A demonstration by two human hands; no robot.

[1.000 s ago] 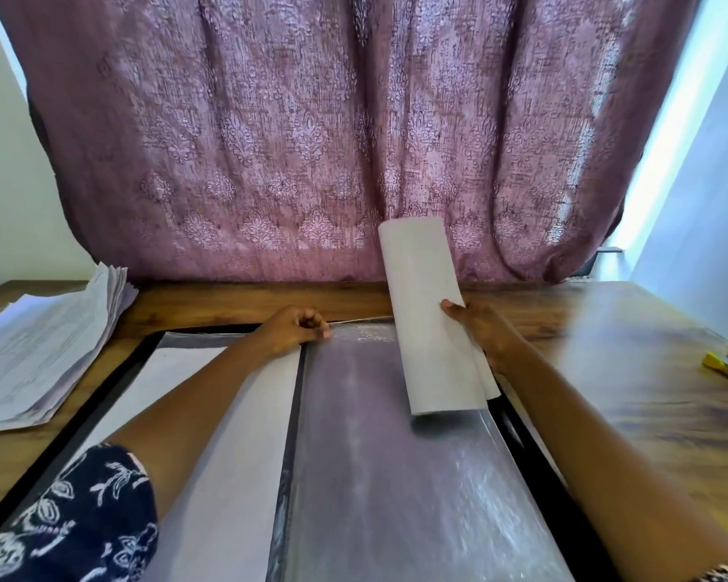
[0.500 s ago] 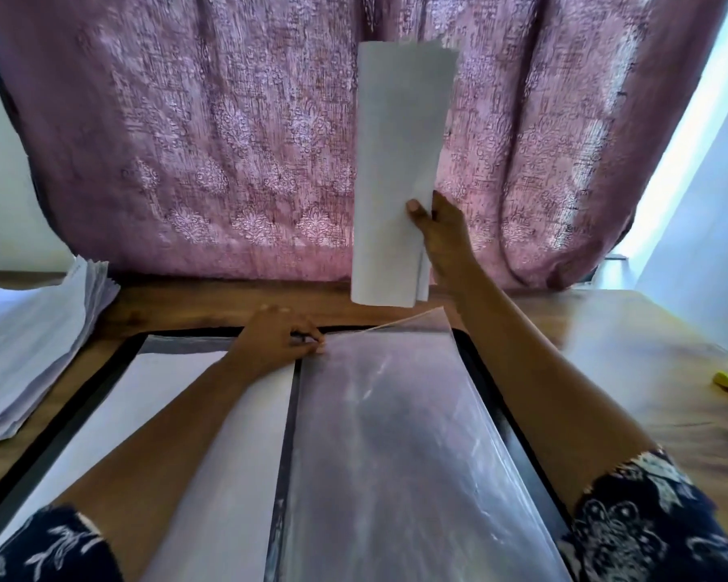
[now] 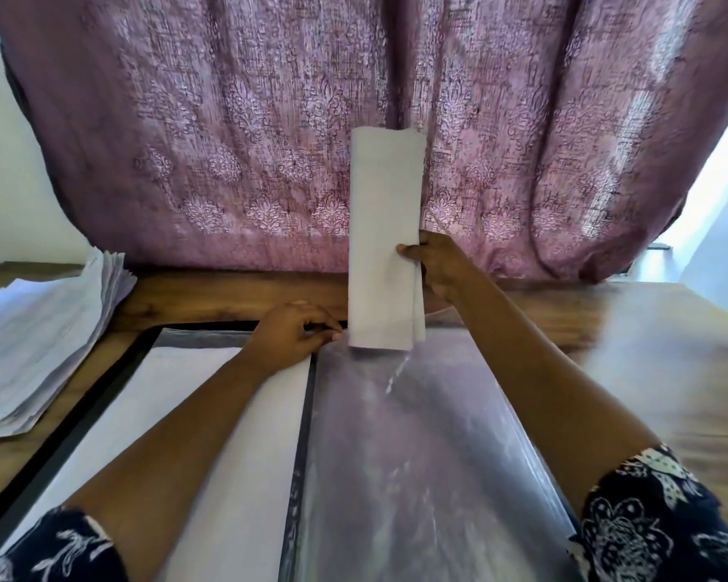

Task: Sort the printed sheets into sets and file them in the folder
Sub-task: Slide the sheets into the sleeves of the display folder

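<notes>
A black display folder point(image 3: 80, 407) lies open on the wooden table. Its left page holds a white sheet point(image 3: 211, 422); its right page is a clear plastic sleeve point(image 3: 417, 455). My left hand point(image 3: 295, 333) pinches the sleeve's top left corner at the folder's spine. My right hand point(image 3: 436, 266) grips a curled set of white sheets point(image 3: 383, 228), held upright with its lower edge at the sleeve's top opening. A thick stack of printed sheets point(image 3: 38, 342) lies on the table at the left.
A mauve patterned curtain point(image 3: 270, 119) hangs right behind the table's far edge. Bare wooden table point(image 3: 648, 350) extends to the right of the folder. Bright window light shows at the far right.
My right hand raised the curled set high above the folder, then lowered it until its bottom edge met the top of the sleeve. My left hand stayed pinching the sleeve's corner.
</notes>
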